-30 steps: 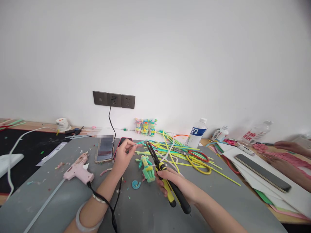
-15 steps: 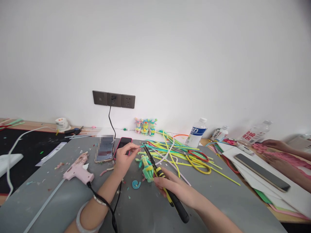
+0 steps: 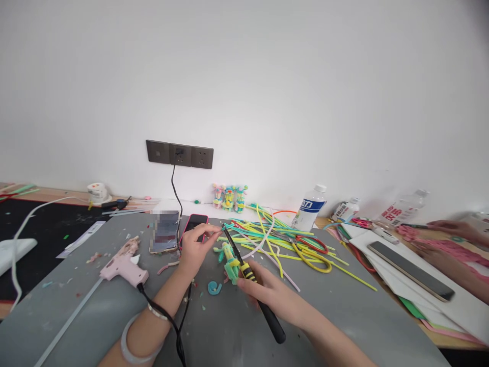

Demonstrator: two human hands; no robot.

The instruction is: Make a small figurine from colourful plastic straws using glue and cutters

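Observation:
My left hand [image 3: 195,248] pinches a short teal pipe cleaner piece [image 3: 226,228] between thumb and fingers, above the grey mat [image 3: 95,306]. My right hand [image 3: 267,293] is wrapped round the black and yellow handles of pliers [image 3: 248,272], whose jaws are closed at the teal piece's end. A small green and yellow pipe cleaner figure [image 3: 230,260] lies just under the pliers. A teal curl [image 3: 214,288] rests on the mat between my forearms.
A pink glue gun [image 3: 124,265] with a black cord lies at left. Two phones [image 3: 193,224] lie behind my left hand. A heap of coloured pipe cleaners [image 3: 282,239], a water bottle [image 3: 310,208] and another person's hands [image 3: 446,239] with papers are at right.
The pliers' jaws moved left toward the teal piece and closed at its end; the handles came together in my right hand. My left hand stayed almost still.

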